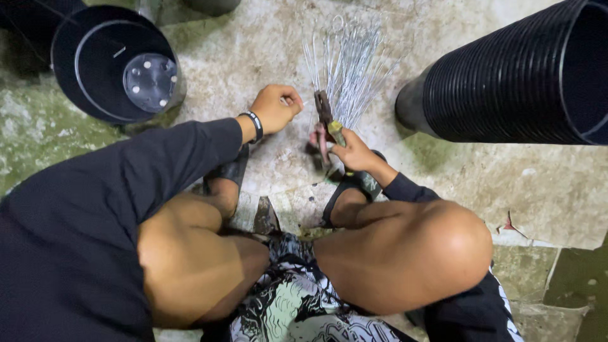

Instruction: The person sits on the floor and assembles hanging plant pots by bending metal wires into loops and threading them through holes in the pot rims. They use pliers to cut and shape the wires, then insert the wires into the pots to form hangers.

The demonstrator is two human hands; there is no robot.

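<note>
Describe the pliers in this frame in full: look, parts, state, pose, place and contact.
The pliers are a worn metal pair with dark, rusty-looking jaws and handles sleeved in reddish and yellow-green grips. The right hand grips the handles from below, jaws pointing away from the person toward the bundle of thin silvery wires on the concrete floor. The jaws look nearly closed. The left hand is close beside them, not touching.
</note>
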